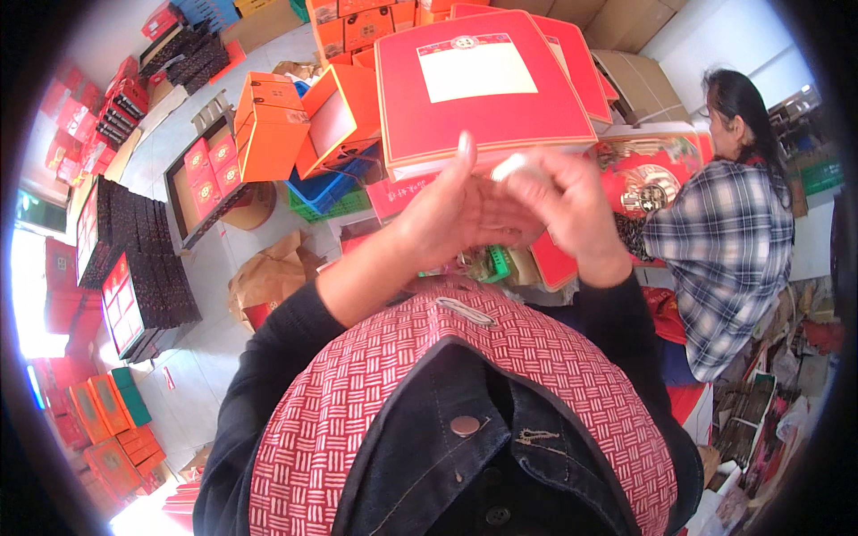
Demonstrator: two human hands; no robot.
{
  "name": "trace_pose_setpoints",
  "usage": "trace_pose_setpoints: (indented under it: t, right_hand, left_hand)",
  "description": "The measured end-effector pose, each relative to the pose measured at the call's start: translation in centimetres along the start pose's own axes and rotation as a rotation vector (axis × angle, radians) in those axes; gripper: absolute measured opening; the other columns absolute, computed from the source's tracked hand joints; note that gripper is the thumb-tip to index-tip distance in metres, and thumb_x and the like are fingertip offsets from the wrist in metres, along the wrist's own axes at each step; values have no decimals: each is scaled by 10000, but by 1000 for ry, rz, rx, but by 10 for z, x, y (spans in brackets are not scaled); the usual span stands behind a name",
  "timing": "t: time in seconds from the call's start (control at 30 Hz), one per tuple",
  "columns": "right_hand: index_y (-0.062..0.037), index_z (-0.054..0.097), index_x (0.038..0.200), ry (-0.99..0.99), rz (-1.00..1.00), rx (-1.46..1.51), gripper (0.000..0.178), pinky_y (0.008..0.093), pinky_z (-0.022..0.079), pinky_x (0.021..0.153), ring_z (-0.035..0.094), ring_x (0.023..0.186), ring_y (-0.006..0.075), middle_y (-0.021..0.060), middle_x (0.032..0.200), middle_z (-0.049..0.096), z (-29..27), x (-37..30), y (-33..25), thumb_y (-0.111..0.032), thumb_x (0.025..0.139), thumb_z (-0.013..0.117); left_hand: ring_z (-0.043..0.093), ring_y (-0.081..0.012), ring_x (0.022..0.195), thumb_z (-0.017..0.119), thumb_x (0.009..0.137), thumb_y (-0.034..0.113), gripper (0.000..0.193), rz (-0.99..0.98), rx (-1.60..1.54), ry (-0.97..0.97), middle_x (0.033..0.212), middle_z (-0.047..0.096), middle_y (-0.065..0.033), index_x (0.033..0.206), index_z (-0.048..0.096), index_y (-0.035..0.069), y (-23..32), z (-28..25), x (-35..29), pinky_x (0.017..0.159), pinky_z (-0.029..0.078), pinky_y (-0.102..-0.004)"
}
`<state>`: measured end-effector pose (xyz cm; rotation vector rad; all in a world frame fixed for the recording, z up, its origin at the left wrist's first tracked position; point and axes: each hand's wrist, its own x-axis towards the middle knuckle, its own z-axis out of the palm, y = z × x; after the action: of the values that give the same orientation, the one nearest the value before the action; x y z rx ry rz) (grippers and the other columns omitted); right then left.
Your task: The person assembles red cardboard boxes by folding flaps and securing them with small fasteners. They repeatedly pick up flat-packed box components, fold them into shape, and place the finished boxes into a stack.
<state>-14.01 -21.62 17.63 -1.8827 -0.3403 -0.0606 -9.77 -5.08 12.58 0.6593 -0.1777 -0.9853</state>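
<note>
My left hand (451,210) is held out flat above the work area, thumb up and fingers stretched toward the right. Nothing shows in it. Close beside it, my right hand (576,210) is closed on a small white object (511,166), held between thumb and fingers; its exact kind cannot be made out. Just beyond both hands lies a large red box (402,116) with a pale panel on its top. My fingers partly cover its near edge.
Orange gift boxes (268,116) stand at the far left of the red box, near a blue crate (332,186). A crumpled brown paper bag (273,272) lies on the floor. Stacked dark trays (147,268) are at the left. A co-worker in a plaid shirt (724,241) works at the right.
</note>
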Motion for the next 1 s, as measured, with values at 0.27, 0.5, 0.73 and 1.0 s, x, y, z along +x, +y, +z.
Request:
trace_pose_setpoints:
  t: [0.27,0.5,0.73,1.0]
  right_hand:
    - [-2,613,903,62,17,-249,155,263,436,623,559,743,129,68,847,594,5,-51,47,-96,780,630]
    - [-8,625,973,285,-183,-190,216,284,454,719,563,853,159,78,962,587,7,-20,17,11,760,596]
    - [16,633,964,88,-152,75,293,287,451,781,572,893,173,79,917,602,-2,-23,18,81,708,507]
    - [23,557,921,278,54,673,277,253,447,664,567,727,141,60,768,567,-20,-15,29,-232,932,449]
  left_hand:
    - [314,-111,421,363,952,228,247,292,227,228,560,418,-20,899,510,36,24,-2,12,411,282,-252]
    - [401,-74,484,417,887,92,146,222,677,90,603,463,19,839,544,40,-32,10,21,402,284,-223]
    - [308,-73,355,410,903,219,223,-115,339,-73,513,389,9,789,505,52,-34,0,26,316,187,-229]
    - [294,-64,407,475,904,190,193,-343,540,-215,524,369,22,797,501,31,-25,12,29,384,220,-222]
